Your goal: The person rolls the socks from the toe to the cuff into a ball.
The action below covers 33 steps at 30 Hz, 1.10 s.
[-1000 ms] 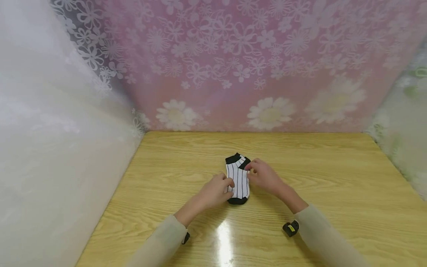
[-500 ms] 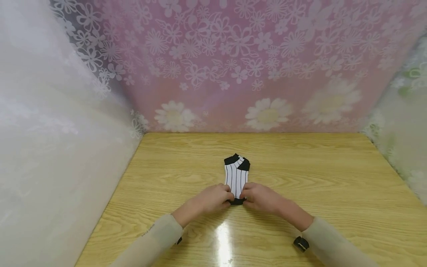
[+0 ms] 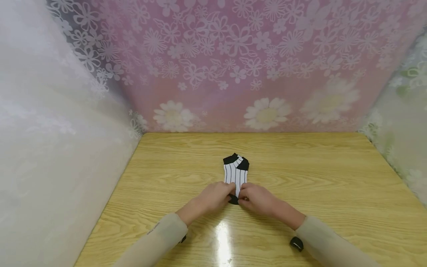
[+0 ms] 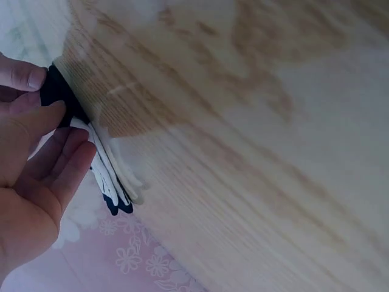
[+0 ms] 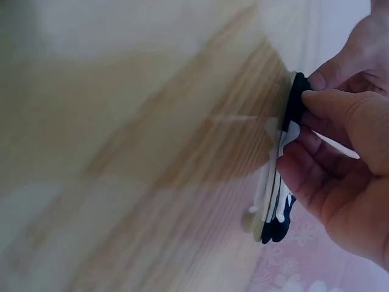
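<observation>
A pair of white ankle socks with thin black stripes lies stacked flat on the table, black cuffs and heels pointing away from me. My left hand pinches the left side of the black toe end. On the opposite side, my right hand pinches the toe between thumb and fingers. Seen from the side in the left wrist view, the black toe is lifted a little, and the layered fabric runs down toward the cuffs. In the right wrist view, both thumbs rest on the toe. Parts of the toe are hidden by fingers.
The wood-grain table stretches out around the socks. A pink floral backdrop rises behind its far edge, and a pale sheet stands along the left side. A black wrist strap shows by the right sleeve.
The right hand has come down from the heel area to the toe end, and the left hand has shifted slightly toward the toe. Both hands now pinch the toe; the socks stay in place.
</observation>
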### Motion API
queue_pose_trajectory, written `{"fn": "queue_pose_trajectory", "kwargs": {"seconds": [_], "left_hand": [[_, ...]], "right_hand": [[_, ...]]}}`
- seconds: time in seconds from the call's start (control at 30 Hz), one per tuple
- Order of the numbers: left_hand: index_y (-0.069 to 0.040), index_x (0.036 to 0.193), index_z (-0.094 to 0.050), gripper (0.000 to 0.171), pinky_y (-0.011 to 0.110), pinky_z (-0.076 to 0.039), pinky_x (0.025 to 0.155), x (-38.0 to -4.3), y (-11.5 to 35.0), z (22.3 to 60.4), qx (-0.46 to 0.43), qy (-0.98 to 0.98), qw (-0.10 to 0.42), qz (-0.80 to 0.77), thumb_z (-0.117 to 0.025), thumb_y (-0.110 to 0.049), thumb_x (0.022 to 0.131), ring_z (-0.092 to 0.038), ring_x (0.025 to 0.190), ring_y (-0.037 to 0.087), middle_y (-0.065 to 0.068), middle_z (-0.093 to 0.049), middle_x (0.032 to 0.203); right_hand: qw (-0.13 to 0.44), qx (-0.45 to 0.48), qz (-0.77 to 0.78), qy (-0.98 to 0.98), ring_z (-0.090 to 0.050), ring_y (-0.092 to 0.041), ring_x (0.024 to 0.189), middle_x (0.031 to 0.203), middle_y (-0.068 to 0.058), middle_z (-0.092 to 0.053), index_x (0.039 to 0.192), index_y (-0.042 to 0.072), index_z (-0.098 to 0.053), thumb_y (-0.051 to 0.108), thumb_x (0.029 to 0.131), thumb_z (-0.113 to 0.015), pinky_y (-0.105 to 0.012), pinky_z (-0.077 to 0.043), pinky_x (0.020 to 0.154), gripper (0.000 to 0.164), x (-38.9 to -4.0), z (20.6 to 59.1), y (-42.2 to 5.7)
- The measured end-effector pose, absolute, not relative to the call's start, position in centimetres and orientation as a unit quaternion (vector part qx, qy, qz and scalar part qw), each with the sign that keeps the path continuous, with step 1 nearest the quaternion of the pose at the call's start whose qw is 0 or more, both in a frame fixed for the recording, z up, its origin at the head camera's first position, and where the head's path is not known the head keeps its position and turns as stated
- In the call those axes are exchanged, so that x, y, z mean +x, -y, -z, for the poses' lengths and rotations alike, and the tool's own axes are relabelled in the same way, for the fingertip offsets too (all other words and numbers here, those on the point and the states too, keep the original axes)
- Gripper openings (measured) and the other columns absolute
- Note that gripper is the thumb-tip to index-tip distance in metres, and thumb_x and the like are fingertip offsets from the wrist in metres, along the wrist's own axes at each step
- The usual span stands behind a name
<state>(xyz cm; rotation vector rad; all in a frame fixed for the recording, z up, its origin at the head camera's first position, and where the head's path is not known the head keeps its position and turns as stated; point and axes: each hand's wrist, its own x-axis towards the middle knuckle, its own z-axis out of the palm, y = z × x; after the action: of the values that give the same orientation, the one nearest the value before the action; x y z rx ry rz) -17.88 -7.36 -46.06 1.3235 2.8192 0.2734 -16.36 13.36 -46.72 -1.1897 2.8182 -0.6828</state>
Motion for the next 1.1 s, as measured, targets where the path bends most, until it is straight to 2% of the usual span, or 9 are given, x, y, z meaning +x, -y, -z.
{"fn": "queue_pose_trajectory", "kwargs": {"seconds": [0.17, 0.37, 0.5, 0.67, 0.8, 0.97, 1.1], "left_hand": [[-0.017, 0.091, -0.064, 0.006, 0.018, -0.047, 0.062, -18.1, 7.3, 46.2, 0.431, -0.9, -0.002, -0.071, -0.068, -0.014, 0.094, -0.061, 0.076, 0.009, -0.005, -0.065, 0.084], [-0.018, 0.102, -0.063, 0.011, 0.021, -0.047, 0.058, -17.8, 7.2, 45.9, 0.43, -0.902, 0.012, -0.045, -0.071, -0.018, 0.093, -0.059, 0.076, 0.011, -0.003, -0.062, 0.086], [-0.02, 0.101, -0.067, 0.009, 0.021, -0.048, 0.059, -17.5, 7.3, 45.8, 0.427, -0.904, 0.003, -0.03, -0.071, -0.02, 0.093, -0.055, 0.081, 0.011, -0.003, -0.06, 0.091], [-0.022, 0.098, -0.072, 0.005, 0.02, -0.048, 0.064, -17.3, 7.3, 46.0, 0.426, -0.904, -0.021, -0.006, -0.069, -0.024, 0.095, -0.049, 0.087, 0.012, -0.004, -0.057, 0.097], [-0.02, 0.096, -0.072, 0.005, 0.022, -0.049, 0.066, -17.2, 7.2, 46.0, 0.428, -0.903, -0.027, -0.004, -0.068, -0.023, 0.095, -0.054, 0.084, 0.012, -0.005, -0.06, 0.09], [-0.017, 0.1, -0.067, 0.005, 0.023, -0.051, 0.065, -17.3, 7.3, 45.9, 0.446, -0.895, -0.021, -0.008, -0.066, -0.021, 0.096, -0.062, 0.082, 0.012, -0.003, -0.067, 0.089], [-0.019, 0.103, -0.07, 0.016, 0.022, -0.049, 0.069, -17.5, 7.5, 46.0, 0.47, -0.882, -0.035, 0.014, -0.069, -0.033, 0.094, -0.057, 0.084, 0.011, -0.005, -0.064, 0.092]], "right_hand": [[0.066, -0.309, 0.304, -0.899, -0.049, -0.002, 0.068, 0.074, 0.01, -0.059, 0.075, 0.015, -0.07, 0.01, 0.086, -0.073, -0.021, -0.045, 0.06, 0.012, -17.2, 47.2, -13.4], [0.072, -0.28, 0.337, -0.896, -0.051, -0.002, 0.065, 0.071, 0.01, -0.059, 0.08, 0.015, -0.066, 0.007, 0.084, -0.073, -0.022, -0.046, 0.059, 0.011, -17.3, 47.5, -13.5], [0.037, -0.309, 0.285, -0.907, -0.052, -0.003, 0.068, 0.075, 0.009, -0.06, 0.082, 0.015, -0.069, 0.008, 0.086, -0.074, -0.023, -0.046, 0.06, 0.009, -17.0, 47.3, -13.3], [-0.066, -0.388, 0.152, -0.906, -0.052, -0.01, 0.072, 0.079, 0.005, -0.056, 0.081, 0.015, -0.069, 0.017, 0.084, -0.078, -0.026, -0.048, 0.062, 0.01, -15.9, 47.1, -12.8], [-0.113, -0.414, 0.102, -0.898, -0.051, -0.015, 0.074, 0.079, 0.003, -0.052, 0.079, 0.013, -0.066, 0.019, 0.083, -0.079, -0.028, -0.048, 0.062, 0.015, -15.4, 47.0, -12.4], [-0.085, -0.388, 0.142, -0.907, -0.054, -0.014, 0.074, 0.08, 0.003, -0.055, 0.08, 0.013, -0.068, 0.012, 0.086, -0.076, -0.029, -0.049, 0.062, 0.009, -15.6, 47.0, -12.3], [-0.032, -0.363, 0.198, -0.91, -0.055, -0.009, 0.072, 0.079, 0.005, -0.059, 0.079, 0.013, -0.07, 0.01, 0.089, -0.073, -0.027, -0.049, 0.063, 0.01, -16.4, 47.1, -12.6]]}}
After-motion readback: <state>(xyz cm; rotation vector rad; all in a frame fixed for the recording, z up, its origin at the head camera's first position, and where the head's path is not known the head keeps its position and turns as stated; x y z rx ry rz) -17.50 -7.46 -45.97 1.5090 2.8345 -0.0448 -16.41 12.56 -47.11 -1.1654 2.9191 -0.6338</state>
